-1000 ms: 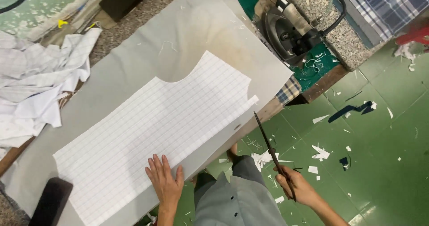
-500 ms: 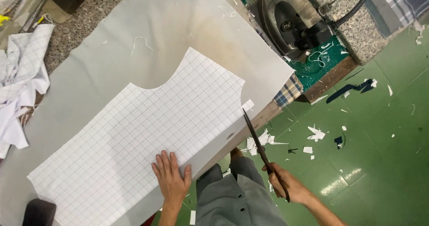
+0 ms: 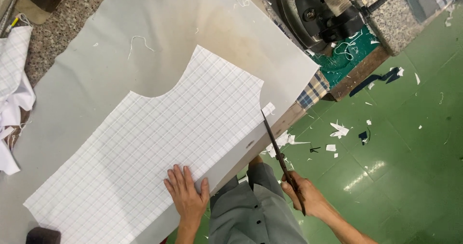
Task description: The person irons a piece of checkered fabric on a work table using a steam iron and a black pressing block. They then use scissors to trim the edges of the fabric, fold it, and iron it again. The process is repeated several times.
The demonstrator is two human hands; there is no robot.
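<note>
A speckled grey stone worktop [image 3: 58, 36] fills the upper left, overlaid by a broad sheet of plain grey cloth [image 3: 159, 36] that reaches to the worktop's right-hand edge. On that sheet lies a white checked fabric panel [image 3: 159, 142] with a curved neckline cut out of its top side, spread flat and running along the worktop's near edge. Below and to the right is a green tiled floor [image 3: 410, 142], scattered with white and dark fabric scraps [image 3: 340, 128]. A dark metal machine [image 3: 323, 12] sits on a green-topped stand by the worktop's far right corner, and a heap of crumpled white cloth [image 3: 14, 94] lies at the left edge.

The person's left hand [image 3: 185, 195] presses flat, fingers spread, on the panel near the front edge, apparently to keep the cloth from shifting. The right hand [image 3: 304, 195], off the worktop's edge and over the floor, has its grip clamped around the handles of long dark scissors [image 3: 277, 150], blades nearly together and tip meeting the panel's small corner tab at the right-hand edge, aligned for trimming along that side.
</note>
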